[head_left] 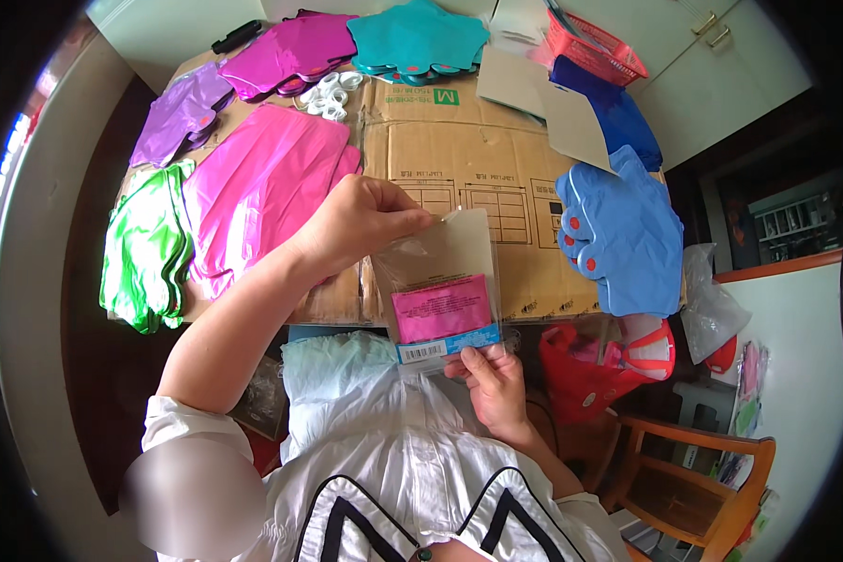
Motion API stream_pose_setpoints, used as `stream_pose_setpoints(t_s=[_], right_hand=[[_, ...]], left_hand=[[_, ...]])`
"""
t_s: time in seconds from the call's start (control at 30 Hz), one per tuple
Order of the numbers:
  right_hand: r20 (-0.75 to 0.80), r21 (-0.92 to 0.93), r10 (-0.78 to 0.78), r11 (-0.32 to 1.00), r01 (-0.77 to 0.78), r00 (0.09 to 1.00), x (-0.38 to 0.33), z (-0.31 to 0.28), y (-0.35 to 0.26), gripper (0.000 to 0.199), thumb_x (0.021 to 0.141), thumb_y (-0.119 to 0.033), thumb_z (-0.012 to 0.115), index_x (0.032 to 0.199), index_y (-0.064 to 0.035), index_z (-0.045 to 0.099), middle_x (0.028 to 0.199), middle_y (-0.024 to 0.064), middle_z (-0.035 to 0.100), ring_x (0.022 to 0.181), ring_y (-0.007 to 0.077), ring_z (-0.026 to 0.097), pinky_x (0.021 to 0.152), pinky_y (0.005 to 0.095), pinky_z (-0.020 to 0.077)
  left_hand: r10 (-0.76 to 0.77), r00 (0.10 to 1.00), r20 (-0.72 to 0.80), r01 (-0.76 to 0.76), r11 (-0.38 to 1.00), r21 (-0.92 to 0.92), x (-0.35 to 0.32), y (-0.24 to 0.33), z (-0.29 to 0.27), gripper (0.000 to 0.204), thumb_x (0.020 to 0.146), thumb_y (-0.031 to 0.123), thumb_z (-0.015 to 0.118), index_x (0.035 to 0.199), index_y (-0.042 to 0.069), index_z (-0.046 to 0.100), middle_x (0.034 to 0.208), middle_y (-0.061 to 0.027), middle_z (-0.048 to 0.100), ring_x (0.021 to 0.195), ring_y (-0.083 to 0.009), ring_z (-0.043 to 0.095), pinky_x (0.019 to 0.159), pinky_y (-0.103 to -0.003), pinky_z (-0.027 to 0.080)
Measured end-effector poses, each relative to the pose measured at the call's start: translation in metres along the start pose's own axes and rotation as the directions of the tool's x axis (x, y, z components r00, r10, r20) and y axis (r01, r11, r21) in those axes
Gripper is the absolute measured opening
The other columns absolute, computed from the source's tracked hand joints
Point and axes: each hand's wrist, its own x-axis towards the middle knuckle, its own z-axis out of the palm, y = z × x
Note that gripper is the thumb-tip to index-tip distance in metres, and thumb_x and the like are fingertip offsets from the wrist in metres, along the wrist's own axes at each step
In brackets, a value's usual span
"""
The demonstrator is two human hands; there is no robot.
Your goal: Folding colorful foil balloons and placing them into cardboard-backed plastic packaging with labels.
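Note:
A clear plastic packet (pixel 440 281) with a pink card and a blue strip inside is held upright over the near edge of a flattened cardboard sheet (pixel 459 159). My left hand (pixel 361 220) pinches its top left corner. My right hand (pixel 492 379) grips its bottom edge from below. A pile of pink foil pieces (pixel 258 187) lies just left of my left hand.
On the cardboard lie piles of green (pixel 145 248), purple (pixel 178 112), magenta (pixel 290 51), teal (pixel 417 37) and light blue (pixel 623 229) foil pieces, white rings (pixel 328 94), grey cards (pixel 576 126) and a red basket (pixel 595 47). A red bag (pixel 590 370) and a wooden chair (pixel 702 478) stand at right.

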Motion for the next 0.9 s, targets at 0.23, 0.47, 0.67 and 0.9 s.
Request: stream_pose_setpoints(t_s=[0.23,0.47,0.67,0.9], right_hand=[[-0.073,0.008,-0.044,0.999,0.045,0.996,-0.001,0.003,0.003,0.014,0.093,-0.014,0.062,0.100,-0.0031,0.065,0.089,0.0078,0.070,0.076,0.0137,0.065,0.069,0.0275,0.0530],[-0.136,0.063,-0.061,0.996,0.070,0.989,0.000,0.005,0.004,0.014,0.092,-0.014,0.064,0.097,-0.0010,0.065,0.088,0.0083,0.069,0.074,0.0142,0.065,0.068,0.0271,0.0525],[-0.118,0.049,-0.043,0.998,0.049,0.992,-0.001,0.006,0.002,0.016,0.092,-0.015,0.065,0.096,0.0005,0.066,0.087,0.0083,0.069,0.074,0.0142,0.065,0.068,0.0268,0.0520],[-0.082,-0.006,-0.111,0.994,0.111,0.990,0.000,0.011,-0.005,0.011,0.091,-0.011,0.064,0.096,-0.0011,0.066,0.085,0.0069,0.069,0.074,0.0128,0.065,0.069,0.0265,0.0524]], left_hand=[[-0.050,0.997,-0.058,0.044,0.995,-0.091,-0.003,0.004,0.002,0.026,0.093,0.022,0.064,0.097,-0.004,0.069,0.082,-0.0026,0.068,0.071,-0.0059,0.059,0.063,-0.022,0.049],[-0.070,0.997,0.045,0.080,0.958,-0.274,-0.007,0.002,0.002,0.030,0.095,0.020,0.061,0.115,-0.002,0.062,0.091,-0.0033,0.068,0.082,-0.0070,0.063,0.074,-0.023,0.051],[0.019,0.998,0.063,-0.008,0.984,-0.179,-0.007,-0.018,-0.004,0.033,0.095,0.016,0.060,0.122,-0.001,0.058,0.093,-0.0024,0.068,0.084,-0.0061,0.062,0.075,-0.023,0.051],[-0.042,0.999,-0.013,0.043,0.994,0.104,0.005,-0.010,-0.005,0.025,0.089,0.023,0.066,0.092,-0.001,0.071,0.076,-0.0021,0.068,0.066,-0.0052,0.058,0.059,-0.024,0.047]])
